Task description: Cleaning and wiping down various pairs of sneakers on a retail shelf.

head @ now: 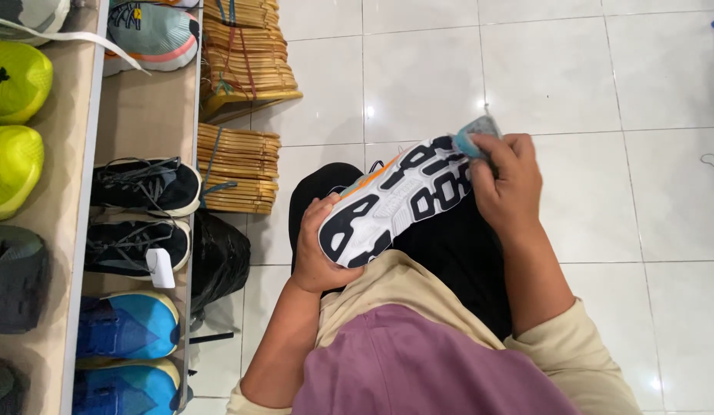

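So the sneaker [399,201] is flipped sole-up over the person's lap, long axis running diagonally from the heel at lower left up to the toe at upper right. Left hand [317,250] is cupped around the heel end, gripping it steady from underneath. Right hand [510,183] sits right at the toe end, fingers pinched shut on a small blue cloth [474,137] that's pressed against the sole's tip, so the right is the one nearer the toe and the left has the heel. Can't quite tell if the cloth is a wipe or a sponge, it's mostly hidden. Off to the left there's a shoe shelf [141,115] and stacked wooden hangers [238,167] on the white tile floor [603,77].
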